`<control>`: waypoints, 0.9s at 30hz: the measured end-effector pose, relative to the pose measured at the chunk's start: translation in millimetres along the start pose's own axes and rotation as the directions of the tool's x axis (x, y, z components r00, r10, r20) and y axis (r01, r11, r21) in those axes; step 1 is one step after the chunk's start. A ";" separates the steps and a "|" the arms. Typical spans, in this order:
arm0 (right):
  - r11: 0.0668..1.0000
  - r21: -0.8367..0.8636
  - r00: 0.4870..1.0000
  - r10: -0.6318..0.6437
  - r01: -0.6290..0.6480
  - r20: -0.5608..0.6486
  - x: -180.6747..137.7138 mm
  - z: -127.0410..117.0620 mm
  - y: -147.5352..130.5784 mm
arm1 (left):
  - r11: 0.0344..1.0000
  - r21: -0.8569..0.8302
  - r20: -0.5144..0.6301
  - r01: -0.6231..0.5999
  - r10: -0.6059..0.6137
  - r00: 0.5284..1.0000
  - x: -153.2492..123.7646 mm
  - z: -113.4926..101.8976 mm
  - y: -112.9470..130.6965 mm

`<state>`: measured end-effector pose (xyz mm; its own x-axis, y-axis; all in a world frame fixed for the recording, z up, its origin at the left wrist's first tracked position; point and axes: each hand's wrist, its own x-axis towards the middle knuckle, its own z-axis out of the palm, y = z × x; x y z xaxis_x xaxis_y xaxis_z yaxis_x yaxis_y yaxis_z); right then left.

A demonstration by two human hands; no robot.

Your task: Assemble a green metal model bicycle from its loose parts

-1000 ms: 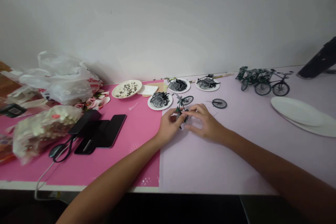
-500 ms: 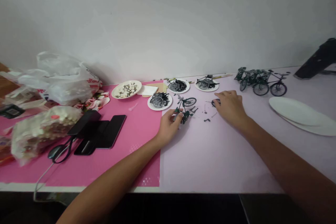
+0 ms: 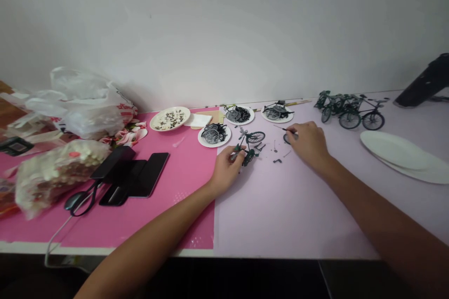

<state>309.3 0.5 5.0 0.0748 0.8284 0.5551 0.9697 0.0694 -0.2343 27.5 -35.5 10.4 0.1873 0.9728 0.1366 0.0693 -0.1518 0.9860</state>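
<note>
My left hand (image 3: 227, 168) is closed around the frame of a small dark green model bicycle (image 3: 249, 145) that has one spoked wheel showing at its far end. To the right, my right hand (image 3: 308, 142) pinches a thin tool that looks like a small screwdriver (image 3: 283, 129), its slim shaft pointing left. Partly hidden beneath those fingers is a loose black wheel (image 3: 286, 138). Between the two hands lie several tiny parts, among them a dark bent piece (image 3: 277, 161) and a thin pin (image 3: 287, 154).
Small plates of black and grey parts (image 3: 214, 145) stand behind, with a larger plate of bits (image 3: 159, 126). Several finished-looking model bicycles (image 3: 351, 112) stand back right, near white oval plates (image 3: 396, 149). Phones (image 3: 154, 173), a power bank (image 3: 112, 163) and plastic bags (image 3: 87, 107) crowd the left.
My right hand has picked the screwdriver up slightly off the table, and its shaft is now higher and tilted. The left hand still holds the bicycle in nearly the same place.
</note>
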 end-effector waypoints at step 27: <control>0.655 0.582 0.875 -0.332 0.482 -0.351 -41.6 -23.5 -91.3 | 0.998 0.038 0.013 -0.047 0.047 0.999 -1.5 -0.6 0.4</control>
<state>223.1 -53.3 22.1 -0.1750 0.5069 0.8440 0.5357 0.7683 -0.3503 26.7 -36.9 10.7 0.2032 0.9622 0.1812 0.0979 -0.2041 0.9740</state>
